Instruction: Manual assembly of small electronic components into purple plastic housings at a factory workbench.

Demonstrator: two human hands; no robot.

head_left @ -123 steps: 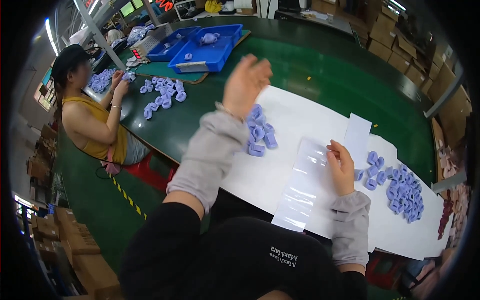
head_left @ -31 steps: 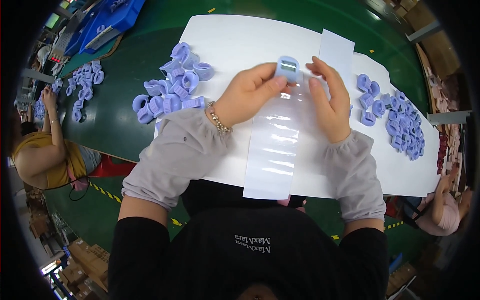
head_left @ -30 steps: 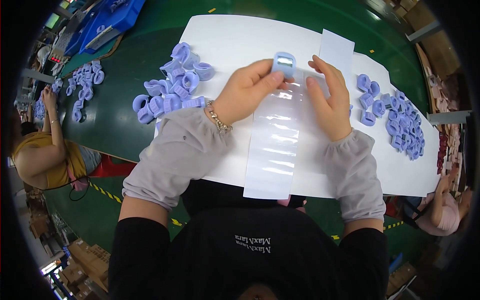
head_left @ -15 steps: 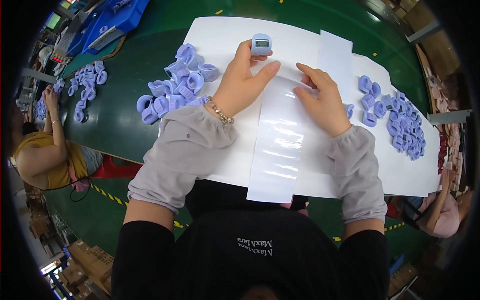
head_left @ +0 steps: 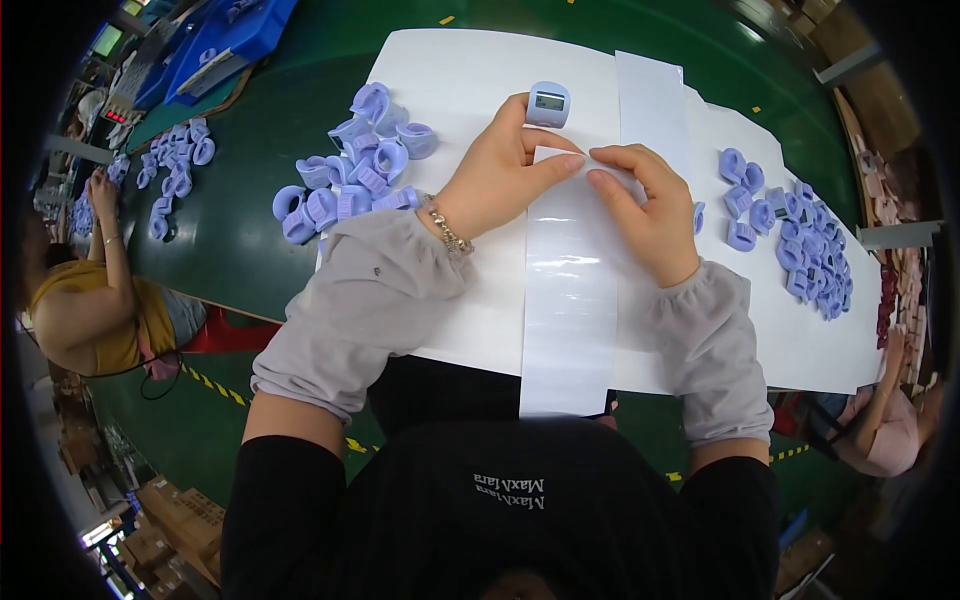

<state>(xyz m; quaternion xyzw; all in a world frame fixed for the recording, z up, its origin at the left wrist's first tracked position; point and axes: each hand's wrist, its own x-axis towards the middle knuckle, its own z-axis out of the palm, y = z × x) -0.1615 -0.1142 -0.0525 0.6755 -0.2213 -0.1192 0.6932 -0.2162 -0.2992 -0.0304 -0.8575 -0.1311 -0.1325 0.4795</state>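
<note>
My left hand [head_left: 500, 175] holds a lavender device with a small grey display [head_left: 548, 104] at its fingertips, screen facing up. Its thumb also presses the top edge of a long sheet of glossy film [head_left: 570, 310]. Closed in a pinch, my right hand [head_left: 652, 205] meets that same edge, its fingertips close to my left thumb. The sheet runs down from both hands and hangs over the table's near edge. To the left lies a pile of lavender ring-shaped pieces [head_left: 352, 202]; a second pile [head_left: 812, 250] sits at the right, where a few show dark screens.
White paper [head_left: 460, 75] covers the table. Another glossy sheet [head_left: 650, 105] lies beyond my right hand. More lavender pieces [head_left: 178, 180] rest on the dark green table at left, near a blue tray [head_left: 235, 50]. Co-workers sit at left [head_left: 90, 310] and right [head_left: 880, 425].
My left hand has moved right with the device, its thumb now on the film sheet. My right fingers have closed at the sheet's top edge. The far sheet has shifted left.
</note>
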